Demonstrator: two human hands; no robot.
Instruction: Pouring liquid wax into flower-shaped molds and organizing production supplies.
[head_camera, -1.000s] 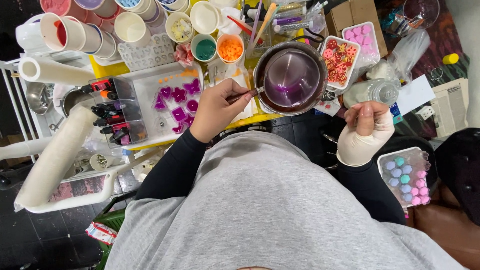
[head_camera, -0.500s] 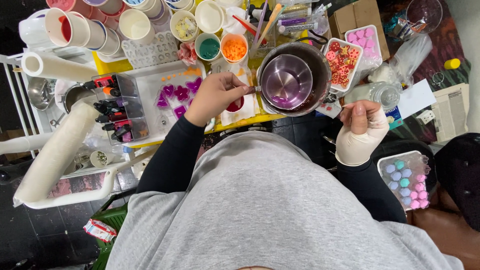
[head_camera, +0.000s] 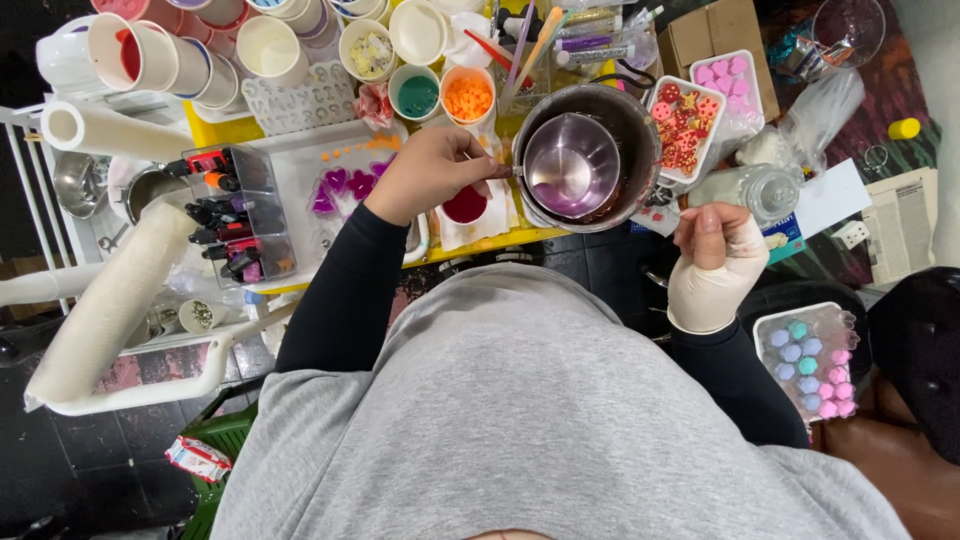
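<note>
Where the scene begins at far left, a long roll of white paper (head_camera: 110, 300) lies slantwise over a white rack (head_camera: 140, 385), and beside it a clear organiser of small dark bottles (head_camera: 225, 215) stands on the yellow table (head_camera: 215, 128). Right of these, purple heart shapes (head_camera: 345, 185) sit on a white tray (head_camera: 300, 165), just left of the left hand (head_camera: 430, 175). That hand is closed in a grasp on the handle of a small metal pot (head_camera: 570, 165); the fingers curl over it, so the handle itself is mostly hidden and its shape is hard to make out. The handle runs sideways, left to right, so the pot lies directly right of the fingers, nested inside a larger dark pot (head_camera: 590, 155) with purple liquid showing in its bottom. Just near of the hand sits a small cup of dark red liquid (head_camera: 465, 205) on white paper. Farther off, cups of green (head_camera: 417, 95) and orange (head_camera: 467, 97) stand in a row. Right of the pots lies a tray of red and pink shapes (head_camera: 683, 125). The right hand (head_camera: 715, 260), in a pale glove, is clenched round a clear bottle (head_camera: 745, 190) that points left toward the pots; its cap end is hard to read. The left hand is the nearer to the small pot. At lower right a tray of pastel pieces (head_camera: 810, 360) sits low, partly cut off by the sleeve.
</note>
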